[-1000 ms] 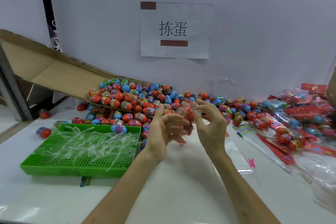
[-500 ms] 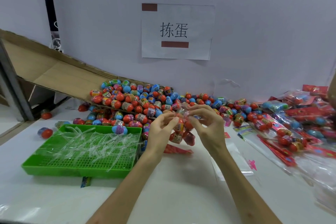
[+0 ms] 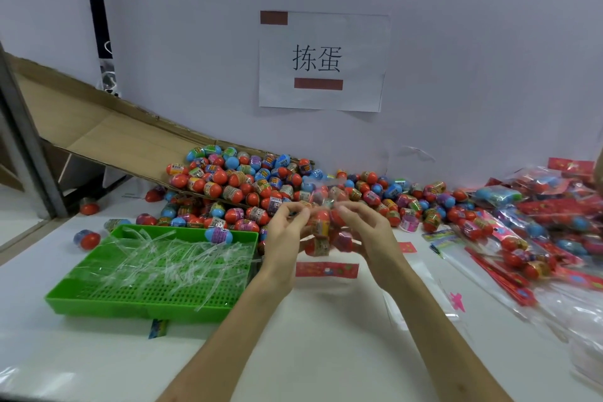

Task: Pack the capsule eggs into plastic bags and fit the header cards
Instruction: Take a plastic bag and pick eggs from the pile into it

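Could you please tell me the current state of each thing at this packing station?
bag of eggs: filled, held between both hands.
left hand: pinches the bag's top.
right hand: holds the bag.
header card: lying flat, not yet fitted.
green tray: holds clear strips.
cardboard chute: tilted, loose eggs at its lower end.
finished packs: piled at right.

plastic bag (image 3: 326,198): mouth motion-blurred | capsule eggs (image 3: 321,226) inside: partly hidden behind left hand (image 3: 285,238) and right hand (image 3: 370,233), count unclear | their labels: too small to read | packed bags (image 3: 554,206): cut by right edge | cardboard chute (image 3: 107,137): cut by left edge
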### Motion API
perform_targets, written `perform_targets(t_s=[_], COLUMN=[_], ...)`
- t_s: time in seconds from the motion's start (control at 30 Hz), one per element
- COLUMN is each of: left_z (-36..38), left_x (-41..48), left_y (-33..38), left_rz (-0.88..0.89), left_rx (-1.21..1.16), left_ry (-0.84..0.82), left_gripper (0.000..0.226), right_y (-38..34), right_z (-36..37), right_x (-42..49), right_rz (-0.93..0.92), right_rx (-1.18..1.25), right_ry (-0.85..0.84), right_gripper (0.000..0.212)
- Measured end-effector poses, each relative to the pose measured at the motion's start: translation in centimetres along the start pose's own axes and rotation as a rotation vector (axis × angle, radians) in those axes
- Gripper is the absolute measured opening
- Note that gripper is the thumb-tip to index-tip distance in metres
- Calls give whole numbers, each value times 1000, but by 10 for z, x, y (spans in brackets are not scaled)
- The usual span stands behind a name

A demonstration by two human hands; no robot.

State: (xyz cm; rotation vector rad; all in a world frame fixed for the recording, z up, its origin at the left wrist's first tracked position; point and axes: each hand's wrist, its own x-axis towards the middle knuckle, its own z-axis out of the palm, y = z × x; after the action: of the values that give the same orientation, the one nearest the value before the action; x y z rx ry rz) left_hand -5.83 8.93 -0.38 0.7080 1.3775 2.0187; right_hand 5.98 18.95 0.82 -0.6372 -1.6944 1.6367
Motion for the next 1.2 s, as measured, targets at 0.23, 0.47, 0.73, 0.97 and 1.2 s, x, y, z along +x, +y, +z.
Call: perform_targets(t_s=[0.23, 0.47, 0.73, 0.97, 1.2], left_z=[4, 2, 2, 0, 1], left_x=[-3, -4, -5, -3, -6], left_y=[-3, -2, -3, -4, -2], left_rz=[-38, -234, -39, 53, -18], left_rx=[-36, -46, 96, 85, 113], left_ry=[-65, -186, -113, -50, -140], left_gripper=[11, 28, 18, 9, 15], right_y=[0, 0, 8, 8, 9], right_z=[4, 5, 5, 8, 4], right_x=[0, -5, 3, 2, 3], right_rz=[-52, -154, -211, -90, -171], right_rx=[22, 14, -132, -54, -99], right_ry=[94, 146, 207, 43, 157], right_gripper=[20, 17, 19, 21, 24])
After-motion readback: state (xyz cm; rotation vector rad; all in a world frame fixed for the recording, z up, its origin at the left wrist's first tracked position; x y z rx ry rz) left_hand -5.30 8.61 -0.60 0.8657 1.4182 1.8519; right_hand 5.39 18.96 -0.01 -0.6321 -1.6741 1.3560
